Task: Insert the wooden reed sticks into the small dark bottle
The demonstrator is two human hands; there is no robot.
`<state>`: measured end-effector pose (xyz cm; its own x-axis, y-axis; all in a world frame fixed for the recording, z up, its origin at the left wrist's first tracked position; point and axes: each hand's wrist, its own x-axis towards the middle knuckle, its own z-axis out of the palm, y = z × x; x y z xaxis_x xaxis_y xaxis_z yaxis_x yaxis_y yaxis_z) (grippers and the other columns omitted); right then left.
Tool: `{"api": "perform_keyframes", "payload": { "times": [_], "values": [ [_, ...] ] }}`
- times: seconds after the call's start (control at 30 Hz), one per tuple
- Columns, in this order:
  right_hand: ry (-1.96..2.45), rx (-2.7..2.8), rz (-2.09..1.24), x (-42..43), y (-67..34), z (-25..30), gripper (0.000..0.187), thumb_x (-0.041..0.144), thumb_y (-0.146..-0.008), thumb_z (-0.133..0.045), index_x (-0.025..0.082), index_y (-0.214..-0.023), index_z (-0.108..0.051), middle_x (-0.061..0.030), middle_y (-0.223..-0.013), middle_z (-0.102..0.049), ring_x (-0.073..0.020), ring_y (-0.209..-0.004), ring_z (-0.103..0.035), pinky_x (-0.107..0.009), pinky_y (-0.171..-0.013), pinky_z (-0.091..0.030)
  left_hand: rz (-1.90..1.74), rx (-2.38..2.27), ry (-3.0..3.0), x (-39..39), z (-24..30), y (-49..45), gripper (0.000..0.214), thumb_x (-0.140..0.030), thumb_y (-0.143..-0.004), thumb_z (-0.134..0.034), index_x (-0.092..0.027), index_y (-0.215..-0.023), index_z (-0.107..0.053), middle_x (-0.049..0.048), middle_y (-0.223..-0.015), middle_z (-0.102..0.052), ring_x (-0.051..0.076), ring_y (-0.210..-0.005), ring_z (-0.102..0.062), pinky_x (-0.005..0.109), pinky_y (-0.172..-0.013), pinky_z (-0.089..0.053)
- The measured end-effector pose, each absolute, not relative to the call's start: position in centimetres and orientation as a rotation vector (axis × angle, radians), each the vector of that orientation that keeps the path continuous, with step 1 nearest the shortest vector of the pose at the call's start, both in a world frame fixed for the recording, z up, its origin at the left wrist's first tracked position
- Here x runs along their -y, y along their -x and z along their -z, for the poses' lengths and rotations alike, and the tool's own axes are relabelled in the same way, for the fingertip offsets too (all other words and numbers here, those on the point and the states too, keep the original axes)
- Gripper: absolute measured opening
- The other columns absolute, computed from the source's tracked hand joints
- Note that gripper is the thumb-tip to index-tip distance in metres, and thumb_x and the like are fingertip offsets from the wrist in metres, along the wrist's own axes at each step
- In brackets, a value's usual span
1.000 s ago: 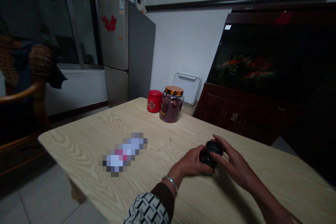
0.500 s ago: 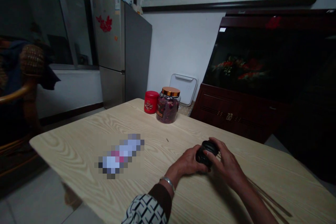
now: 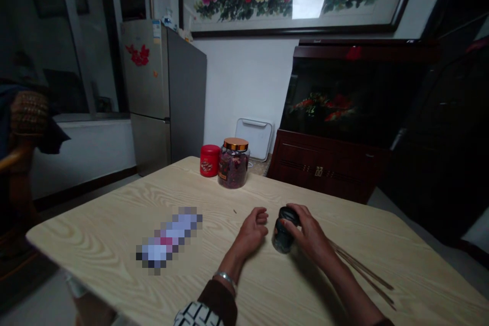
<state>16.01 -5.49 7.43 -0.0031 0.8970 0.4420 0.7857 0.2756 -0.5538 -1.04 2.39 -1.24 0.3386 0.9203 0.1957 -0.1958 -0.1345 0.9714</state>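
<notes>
A small dark round container point(image 3: 283, 231) stands on the light wooden table point(image 3: 114, 219). My right hand point(image 3: 311, 237) wraps round its right side and top and grips it. My left hand point(image 3: 252, 230) rests on the table just left of the container, apart from it, fingers loosely curled with nothing in them. A silver bracelet point(image 3: 226, 278) sits on my left wrist. Thin brown sticks point(image 3: 362, 272) lie on the table behind my right forearm.
A glass jar with a copper lid point(image 3: 233, 162) and a red tin point(image 3: 210, 160) stand at the table's far edge. A blurred-out flat object point(image 3: 168, 238) lies left of my hands. A dark cabinet with a fish tank point(image 3: 336, 127), a fridge point(image 3: 164, 91) and a wooden chair point(image 3: 19, 163) surround the table.
My left hand has let go of the dark container and moved left onto the table. My right hand keeps hold of it. The view has tilted up and shifted.
</notes>
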Motion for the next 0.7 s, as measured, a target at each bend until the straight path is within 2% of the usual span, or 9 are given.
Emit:
{"api": "perform_keyframes", "payload": {
  "times": [0.13, 0.3, 0.33, 0.4, 0.47, 0.53, 0.63, 0.7],
  "values": [
    [1.521, 1.789, -0.2, 8.2, -15.2, -7.5, 0.037, 0.036, -0.087, -0.055, 0.018, -0.12, -0.058, -0.0126, -0.12, -0.061, -0.0262, -0.111, -0.059, -0.04, -0.098, -0.046, -1.165, -0.795, -1.35, -1.3, 1.1, 2.3, 0.034, -0.021, -0.071, -0.065, -0.015, -0.104, -0.059, 0.0108, -0.099, -0.065, 0.02, -0.088, -0.062, 0.03, -0.076, -0.047],
    [1.483, 1.659, -0.206, 10.8, -14.9, -7.1, 0.044, 0.044, -0.086, -0.059, 0.024, -0.125, -0.055, -0.0097, -0.13, -0.058, -0.0262, -0.119, -0.055, -0.039, -0.101, -0.043, -1.153, -0.805, -1.392, 1.3, 0.3, 2.8, 0.032, -0.039, -0.076, -0.068, -0.015, -0.095, -0.06, 0.0036, -0.078, -0.062, 0.015, -0.069, -0.056, 0.026, -0.063, -0.042],
    [1.478, 1.612, -0.215, 11.0, -15.0, -7.3, 0.044, 0.047, -0.086, -0.059, 0.024, -0.123, -0.055, -0.0092, -0.127, -0.059, -0.0259, -0.116, -0.056, -0.039, -0.098, -0.044, -1.157, -0.808, -1.404, 1.7, 0.0, 2.8, 0.032, -0.044, -0.077, -0.068, -0.015, -0.089, -0.059, 0.001, -0.071, -0.058, 0.013, -0.064, -0.052, 0.025, -0.06, -0.039],
    [1.467, 1.513, -0.293, 11.1, -15.6, -8.0, 0.039, 0.057, -0.086, -0.056, 0.023, -0.104, -0.06, -0.0063, -0.104, -0.064, -0.023, -0.094, -0.06, -0.036, -0.083, -0.048, -1.17, -0.814, -1.431, 2.3, -0.9, 2.7, 0.04, -0.054, -0.078, -0.066, -0.016, -0.073, -0.054, -0.0032, -0.061, -0.048, 0.011, -0.057, -0.043, 0.023, -0.056, -0.033],
    [1.443, 1.42, -0.46, 10.9, -16.3, -9.3, 0.048, 0.069, -0.083, -0.053, 0.022, -0.074, -0.055, -0.0004, -0.072, -0.056, -0.0175, -0.068, -0.052, -0.03, -0.063, -0.043, -1.185, -0.823, -1.453, 2.5, -2.5, 2.5, 0.052, -0.064, -0.078, -0.063, -0.018, -0.061, -0.044, -0.0057, -0.056, -0.038, 0.009, -0.053, -0.034, 0.023, -0.052, -0.028],
    [1.417, 1.352, -0.614, 10.8, -16.9, -11.3, 0.062, 0.082, -0.078, -0.044, 0.024, -0.058, -0.04, 0.0043, -0.055, -0.039, -0.0125, -0.052, -0.037, -0.026, -0.049, -0.031, -1.17, -0.806, -1.455, 2.7, -5.3, 2.4, 0.06, -0.073, -0.077, -0.058, -0.02, -0.058, -0.036, -0.0073, -0.053, -0.031, 0.008, -0.049, -0.027, 0.022, -0.048, -0.022],
    [1.176, 1.293, -0.963, 11.0, -17.5, -15.5, 0.07, 0.091, -0.076, -0.023, 0.025, -0.054, -0.026, 0.0089, -0.049, -0.022, -0.008, -0.045, -0.016, -0.023, -0.043, -0.014, -1.022, -0.573, -1.36, 3.4, -11.3, 2.3, 0.066, -0.083, -0.076, -0.048, -0.021, -0.057, -0.032, -0.0093, -0.049, -0.022, 0.006, -0.043, -0.018, 0.021, -0.043, -0.015],
    [0.84, 1.259, -1.27, 11.6, -17.7, -18.7, 0.071, 0.092, -0.075, -0.019, 0.024, -0.054, -0.023, 0.0102, -0.048, -0.018, -0.007, -0.044, -0.011, -0.023, -0.043, -0.012, -0.872, -0.262, -1.297, 4.1, -15.7, 2.4, 0.07, -0.086, -0.075, -0.045, -0.021, -0.056, -0.028, -0.01, -0.049, -0.019, 0.005, -0.042, -0.014, 0.02, -0.042, -0.014]
  ]
}}
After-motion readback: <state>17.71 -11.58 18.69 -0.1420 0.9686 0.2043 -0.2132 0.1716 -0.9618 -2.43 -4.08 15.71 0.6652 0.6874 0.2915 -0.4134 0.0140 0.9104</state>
